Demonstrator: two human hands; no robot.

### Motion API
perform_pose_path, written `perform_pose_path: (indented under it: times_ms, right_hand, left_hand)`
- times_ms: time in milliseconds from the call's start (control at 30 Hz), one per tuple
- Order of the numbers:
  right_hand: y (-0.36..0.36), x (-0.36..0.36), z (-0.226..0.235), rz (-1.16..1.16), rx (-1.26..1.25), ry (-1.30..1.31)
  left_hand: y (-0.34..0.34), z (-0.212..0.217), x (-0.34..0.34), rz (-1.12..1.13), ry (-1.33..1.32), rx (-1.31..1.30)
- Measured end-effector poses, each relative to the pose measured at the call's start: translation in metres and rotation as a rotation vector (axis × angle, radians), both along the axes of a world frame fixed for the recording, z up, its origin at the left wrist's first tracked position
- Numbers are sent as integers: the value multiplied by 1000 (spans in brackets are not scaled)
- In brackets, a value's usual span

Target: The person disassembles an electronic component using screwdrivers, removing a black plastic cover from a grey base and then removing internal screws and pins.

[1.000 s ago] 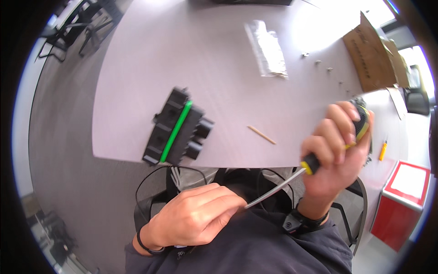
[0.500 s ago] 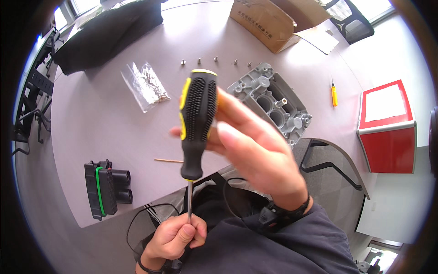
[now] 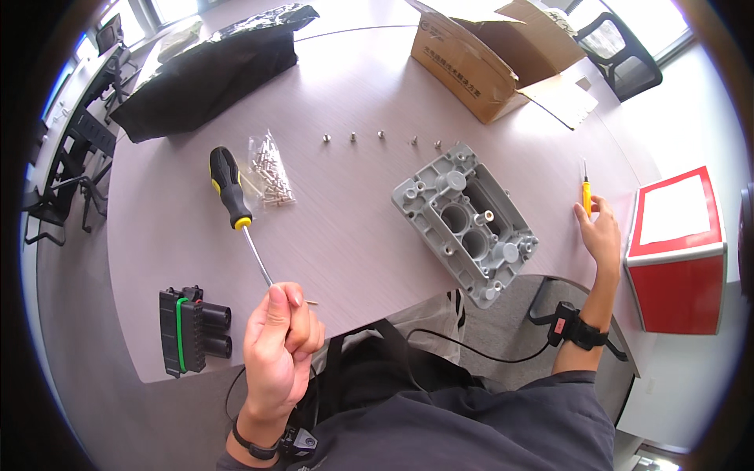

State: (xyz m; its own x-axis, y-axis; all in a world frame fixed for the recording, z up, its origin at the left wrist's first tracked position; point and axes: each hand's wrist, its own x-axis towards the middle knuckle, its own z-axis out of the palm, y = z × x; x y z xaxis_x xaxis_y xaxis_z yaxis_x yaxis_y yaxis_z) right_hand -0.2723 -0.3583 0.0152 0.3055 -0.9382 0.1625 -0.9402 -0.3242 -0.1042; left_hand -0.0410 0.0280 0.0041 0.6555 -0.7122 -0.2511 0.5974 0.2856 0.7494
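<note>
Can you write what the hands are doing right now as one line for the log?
left hand: pinches screwdriver tip | right hand: touches small yellow tool | table: metal block, screws

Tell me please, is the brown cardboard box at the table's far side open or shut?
Open: the brown cardboard box has its top flaps spread apart; its contents cannot be told.

The left hand [image 3: 279,345] hides the screwdriver [image 3: 236,206] shaft's tip.

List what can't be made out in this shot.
- Head view: the screwdriver tip is hidden inside the left hand.
- The loose screws are too small to tell their type.
- The small yellow tool at the right hand: too small to identify.
</note>
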Motion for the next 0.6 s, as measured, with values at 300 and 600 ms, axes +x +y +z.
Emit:
perform_pose_path:
  times_ms: [300, 600]
  right_hand:
    - [0, -5, -5, -17, 0, -132]
    - [98, 5, 25, 564, 264, -952]
  left_hand:
    - [-11, 4, 16, 138, 68, 10]
    - [-9, 14, 24, 194, 342, -104]
